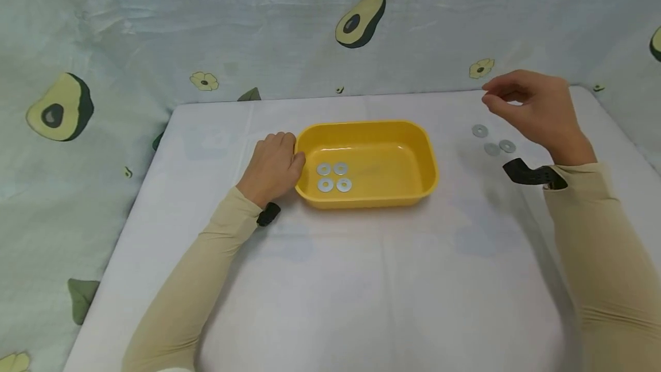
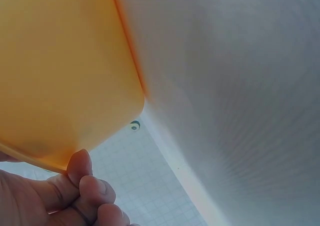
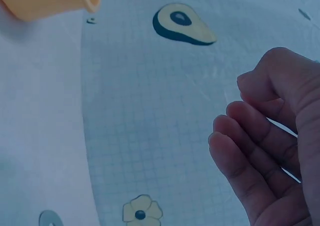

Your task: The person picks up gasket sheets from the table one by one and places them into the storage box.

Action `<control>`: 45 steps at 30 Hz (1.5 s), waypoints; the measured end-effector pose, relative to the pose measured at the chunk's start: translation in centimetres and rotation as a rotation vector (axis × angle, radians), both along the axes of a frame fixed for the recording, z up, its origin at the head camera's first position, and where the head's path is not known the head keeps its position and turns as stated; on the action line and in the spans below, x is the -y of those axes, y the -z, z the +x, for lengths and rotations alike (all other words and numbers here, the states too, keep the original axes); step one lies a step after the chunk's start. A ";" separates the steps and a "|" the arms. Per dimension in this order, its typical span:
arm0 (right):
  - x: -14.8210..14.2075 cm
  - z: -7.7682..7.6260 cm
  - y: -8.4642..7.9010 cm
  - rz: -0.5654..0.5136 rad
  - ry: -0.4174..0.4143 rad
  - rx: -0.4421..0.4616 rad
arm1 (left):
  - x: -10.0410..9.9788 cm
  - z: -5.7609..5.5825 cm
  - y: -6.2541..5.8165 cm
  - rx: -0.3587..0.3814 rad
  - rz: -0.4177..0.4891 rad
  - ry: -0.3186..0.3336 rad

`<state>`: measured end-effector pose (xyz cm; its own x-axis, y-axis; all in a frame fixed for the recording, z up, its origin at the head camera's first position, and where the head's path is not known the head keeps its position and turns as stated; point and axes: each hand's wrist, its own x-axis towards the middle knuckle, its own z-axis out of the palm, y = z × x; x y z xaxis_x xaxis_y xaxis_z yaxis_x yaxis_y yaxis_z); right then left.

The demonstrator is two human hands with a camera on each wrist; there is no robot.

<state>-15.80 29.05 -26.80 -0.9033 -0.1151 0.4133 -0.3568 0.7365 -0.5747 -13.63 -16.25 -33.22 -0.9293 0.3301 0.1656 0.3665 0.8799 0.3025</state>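
A yellow plastic tray stands on the white-covered table, with several flat metal washers in its left half. My left hand grips the tray's left end, and the left wrist view shows its fingers curled at the rim. To the right of the tray, two washers lie beside a fainter grey disc. Over these my right hand is raised, fingers loosely bent and thumb near the index finger. In the right wrist view, nothing shows between its fingertips.
A pale cloth with avocado prints hangs behind the table and along its left side. The white table cover reaches toward me in front of the tray. Black bands sit at both wrists.
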 end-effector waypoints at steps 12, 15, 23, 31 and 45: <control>-3.1 0.0 2.0 -0.213 0.100 0.187 | 0.1 0.0 0.2 -0.016 0.016 0.003; -3.6 -0.1 2.7 -0.208 0.118 0.228 | 0.1 0.0 0.2 -0.013 0.013 0.001; -5.6 -0.5 4.0 -0.134 0.133 0.329 | 0.2 0.1 0.1 0.007 0.025 -0.005; -7.3 -1.0 5.3 -0.009 0.123 0.504 | 0.4 0.2 0.2 -0.006 0.027 -0.006; -9.9 -0.8 6.7 0.204 0.035 0.661 | 0.2 -0.1 0.2 0.003 0.029 0.008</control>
<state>-16.58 38.93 -33.52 -0.9628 -0.0979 -0.2519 0.0469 0.8575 -0.5124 -13.70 -16.41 -33.45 -0.9272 0.3322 0.1728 0.3722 0.8679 0.3289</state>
